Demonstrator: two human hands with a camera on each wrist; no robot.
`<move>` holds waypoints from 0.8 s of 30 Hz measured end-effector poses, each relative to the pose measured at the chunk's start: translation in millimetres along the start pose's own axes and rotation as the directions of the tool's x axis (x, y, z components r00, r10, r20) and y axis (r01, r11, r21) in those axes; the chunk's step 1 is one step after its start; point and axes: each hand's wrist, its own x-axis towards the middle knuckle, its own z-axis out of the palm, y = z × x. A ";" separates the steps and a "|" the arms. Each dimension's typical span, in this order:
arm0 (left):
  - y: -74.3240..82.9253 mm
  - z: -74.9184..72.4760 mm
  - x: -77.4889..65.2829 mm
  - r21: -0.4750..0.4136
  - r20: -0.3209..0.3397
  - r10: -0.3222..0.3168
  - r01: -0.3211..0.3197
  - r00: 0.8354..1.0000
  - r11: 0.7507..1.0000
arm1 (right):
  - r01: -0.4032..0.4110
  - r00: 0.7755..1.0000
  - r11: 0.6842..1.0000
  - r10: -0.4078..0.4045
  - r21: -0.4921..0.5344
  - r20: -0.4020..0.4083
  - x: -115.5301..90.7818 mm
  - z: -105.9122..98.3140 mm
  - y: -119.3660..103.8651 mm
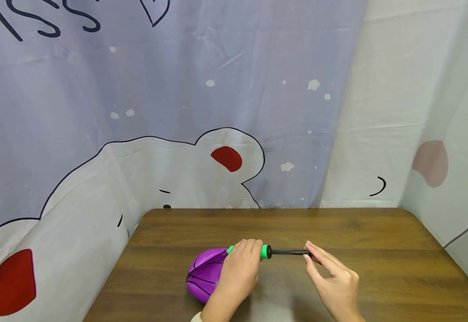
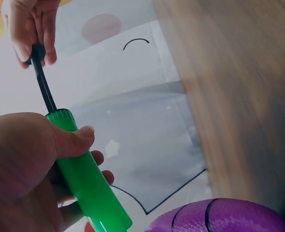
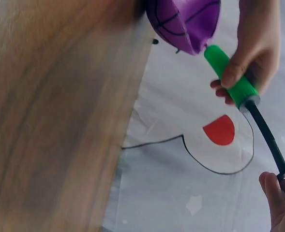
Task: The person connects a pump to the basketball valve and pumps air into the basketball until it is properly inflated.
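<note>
1. Closest to us, the left hand (image 1: pixel 240 270) wraps curled fingers around a green pump (image 2: pixel 91 188), a snug grip!
2. Leftmost, a creased purple ball (image 1: pixel 205 278) at the wooden table (image 1: pixel 399 268), beside that hand, the pump's tip right up against it.
3. Next along, a black rod (image 1: pixel 288 252) juts out of the pump.
4. And rightmost, the right hand (image 1: pixel 338 281) pinches the rod's end, thumb and fingertips nearly together.

In the head view, the left hand (image 1: pixel 240 268) is covering the middle of the green pump (image 1: pixel 265 252) and hiding the purple ball (image 1: pixel 203 279) on its three o'clock side. The bottom edge is cutting off the sleeve (image 1: pixel 196 318) near six o'clock; the top edge is cropping the lettering (image 1: pixel 44 20) at ten. In the left wrist view, the right hand (image 2: pixel 33 21) is partly masking the black handle (image 2: pixel 37 51), the ball is running out of frame at five o'clock, and the table (image 2: pixel 248 96) is blurring at two.
</note>
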 end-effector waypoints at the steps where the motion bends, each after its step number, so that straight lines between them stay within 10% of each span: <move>1: -0.8 -0.1 0.1 -0.004 -0.003 -0.002 0.002 1.000 1.000 | 0.001 1.000 1.000 -0.001 0.001 -0.008 1.9 -2.1 -0.2; 11: -2.7 0.1 2.2 -0.012 -0.062 -0.013 0.012 0.998 1.000 | -0.011 0.997 1.000 0.012 0.007 -0.073 21.0 -9.4 -21.4; 24: 14.4 -2.1 5.5 0.024 -0.125 0.061 -0.058 0.990 0.998 | 0.045 0.998 0.998 -0.047 0.034 0.043 -18.8 29.2 -8.9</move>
